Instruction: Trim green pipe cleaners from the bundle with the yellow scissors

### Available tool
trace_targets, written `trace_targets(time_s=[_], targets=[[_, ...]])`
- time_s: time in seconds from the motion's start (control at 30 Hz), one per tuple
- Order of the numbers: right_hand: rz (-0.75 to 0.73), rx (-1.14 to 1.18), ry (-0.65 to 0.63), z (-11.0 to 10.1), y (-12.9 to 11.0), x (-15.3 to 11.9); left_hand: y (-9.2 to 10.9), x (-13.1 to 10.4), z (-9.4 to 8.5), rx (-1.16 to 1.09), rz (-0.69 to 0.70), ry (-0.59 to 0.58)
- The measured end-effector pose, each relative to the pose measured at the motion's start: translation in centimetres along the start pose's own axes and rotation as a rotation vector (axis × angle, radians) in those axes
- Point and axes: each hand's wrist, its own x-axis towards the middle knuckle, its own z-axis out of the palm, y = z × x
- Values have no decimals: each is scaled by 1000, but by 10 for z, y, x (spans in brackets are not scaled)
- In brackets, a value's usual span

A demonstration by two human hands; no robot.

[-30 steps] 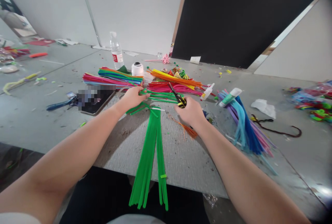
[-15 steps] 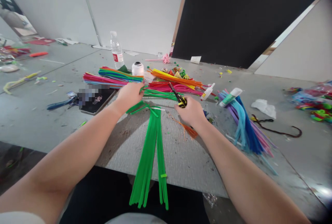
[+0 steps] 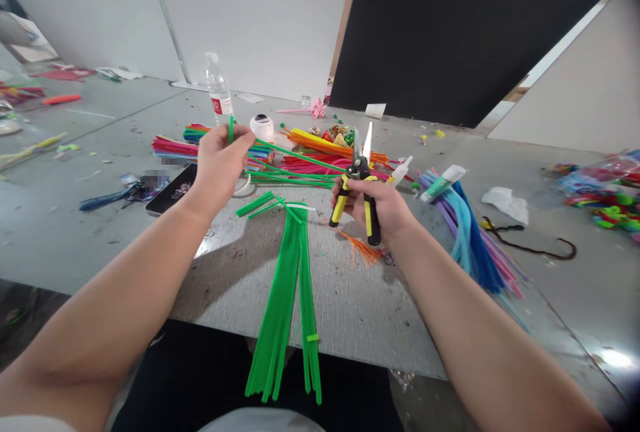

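My left hand (image 3: 227, 155) is closed on a green pipe cleaner (image 3: 290, 150), which stretches right toward the other hand; a short green end pokes up above the fingers. In my right hand (image 3: 377, 202) are scissors (image 3: 356, 182) with black and yellow handles, their blades apart and pointing up. More green pipe cleaners (image 3: 295, 179) lie on the table between the hands. Nearer me, a long green bundle (image 3: 277, 299) hangs over the table's front edge. Short cut green pieces (image 3: 254, 204) rest just above and left of that bundle.
Multicoloured pipe cleaners (image 3: 175, 149) lie behind, with a water bottle (image 3: 219, 89) and a white round container (image 3: 261, 127). A phone (image 3: 173, 191) is at left. At right are a glue tube (image 3: 443, 183), blue and purple pipe cleaners (image 3: 473, 245) and a crumpled tissue (image 3: 505, 204).
My left hand has lifted and moved left with a green pipe cleaner. The scissors have turned upright in my right hand, and their blades have opened.
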Motion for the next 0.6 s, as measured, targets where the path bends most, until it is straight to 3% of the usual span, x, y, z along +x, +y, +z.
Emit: trace_targets(time_s=[0.1, 0.17, 0.33, 0.47, 0.6], targets=[[-82, 146, -74, 3, -6, -8, 6, 7, -4, -205, 85, 183], [-157, 114, -71, 1, -8, -13, 8, 13, -9, -292, 55, 171], [-197, -52, -70, -5, -8, -19, 2, 22, -17, -290, -58, 24], [-154, 144, -210, 4, -2, -24, -4, 15, -10, -355, -75, -98], [-3, 231, -305, 23, 6, -29, -7, -5, 6, -350, -91, -236]])
